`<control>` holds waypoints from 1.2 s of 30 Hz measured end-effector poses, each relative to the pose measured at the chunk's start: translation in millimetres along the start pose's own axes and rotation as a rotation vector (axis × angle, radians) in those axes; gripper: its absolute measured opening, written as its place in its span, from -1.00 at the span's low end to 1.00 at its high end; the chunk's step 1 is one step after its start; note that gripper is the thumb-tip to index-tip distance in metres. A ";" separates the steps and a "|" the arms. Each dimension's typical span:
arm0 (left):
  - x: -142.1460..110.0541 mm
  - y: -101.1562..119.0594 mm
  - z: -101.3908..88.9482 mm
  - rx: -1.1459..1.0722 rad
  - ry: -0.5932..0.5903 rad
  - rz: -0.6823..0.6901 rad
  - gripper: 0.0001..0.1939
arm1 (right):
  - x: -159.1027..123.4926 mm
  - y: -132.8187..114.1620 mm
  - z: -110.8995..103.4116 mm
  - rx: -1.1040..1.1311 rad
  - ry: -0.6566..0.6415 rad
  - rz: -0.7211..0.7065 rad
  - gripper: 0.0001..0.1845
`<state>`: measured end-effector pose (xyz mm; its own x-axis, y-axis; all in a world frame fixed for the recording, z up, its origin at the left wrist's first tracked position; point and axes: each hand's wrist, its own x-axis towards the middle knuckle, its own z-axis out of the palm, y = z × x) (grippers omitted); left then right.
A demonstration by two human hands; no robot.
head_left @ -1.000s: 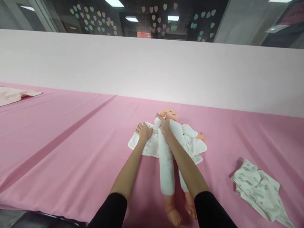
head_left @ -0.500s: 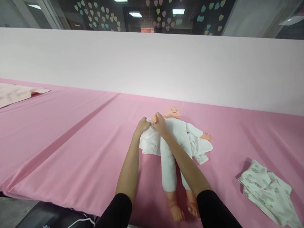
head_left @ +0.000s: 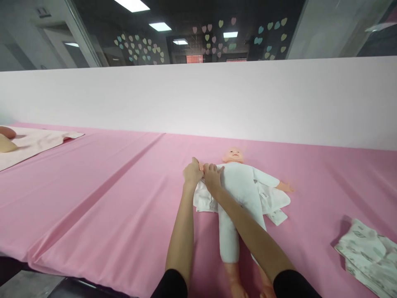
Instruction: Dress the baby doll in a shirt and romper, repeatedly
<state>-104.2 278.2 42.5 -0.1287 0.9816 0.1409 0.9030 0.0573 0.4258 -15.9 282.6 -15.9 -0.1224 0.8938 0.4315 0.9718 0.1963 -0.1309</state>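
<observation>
A baby doll [head_left: 242, 182] with a white cloth body lies face up, its head toward the wall. Under its back and arms is spread a white baby shirt [head_left: 206, 200], which shows on both sides. My left hand [head_left: 192, 172] is closed around the doll's hand at the left, of which only a bit of pink shows. Right beside it, my right hand [head_left: 213, 178] has its fingers curled over the same arm at the shirt's sleeve; what lies under the fingers is mostly hidden. The doll's other arm stretches out to the right, its hand bare.
A folded white patterned baby garment [head_left: 369, 252] lies at the right. On the far left is a pale cloth [head_left: 43, 142] with rounded objects on it. The pink padded surface [head_left: 124, 198] meets a white low wall [head_left: 186, 99] at the back, with glass above.
My left hand has moved from the sleeve end to the doll's hand. My right hand has let go of the doll's hand and now lies over the arm. The view has tilted up and leftward.
</observation>
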 end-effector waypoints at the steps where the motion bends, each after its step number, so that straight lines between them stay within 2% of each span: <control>1: 0.3 -2.2 -0.5 0.003 -0.002 -0.010 -0.68 | -0.2 -0.6 0.8 0.005 -0.020 -0.010 -0.80; 4: 3.1 -10.6 -0.4 -0.058 -0.007 -0.026 -0.63 | 0.9 1.2 -1.1 0.071 -0.082 -0.062 -0.78; 8: 10.1 -23.5 4.2 -0.284 -0.042 0.004 -0.57 | 2.0 7.3 -10.3 0.141 -0.048 -0.104 -0.72; 13: 17.8 -34.9 8.9 -0.516 -0.034 -0.024 -0.46 | -1.4 12.1 -21.1 0.107 -0.060 -0.162 -0.73; 16: 19.4 -35.6 7.1 -0.570 0.003 -0.001 -0.43 | -5.5 12.5 -25.4 0.048 -0.083 -0.119 -0.68; 23: 12.9 -28.8 -2.6 -0.557 -0.039 0.020 -0.40 | -17.8 1.7 -17.5 -0.025 -0.128 0.015 -0.56; 29: 7.5 -14.6 -5.1 -0.496 -0.031 0.104 -0.40 | -23.3 -5.3 -3.6 -0.020 -0.177 -0.021 -0.52; 33: 6.6 -3.7 -1.3 -0.600 -0.069 0.114 -0.41 | -21.8 -3.7 -3.8 -0.071 -0.201 -0.011 -0.49; 36: 5.0 9.5 7.1 -0.661 -0.106 0.153 -0.47 | -19.4 -3.2 -4.7 -0.131 -0.291 -0.004 -0.39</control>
<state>-93.4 285.0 40.9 0.0521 0.9842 0.1691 0.4635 -0.1738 0.8689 -15.7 262.6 -19.7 -0.1604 0.9747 0.1559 0.9866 0.1632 -0.0057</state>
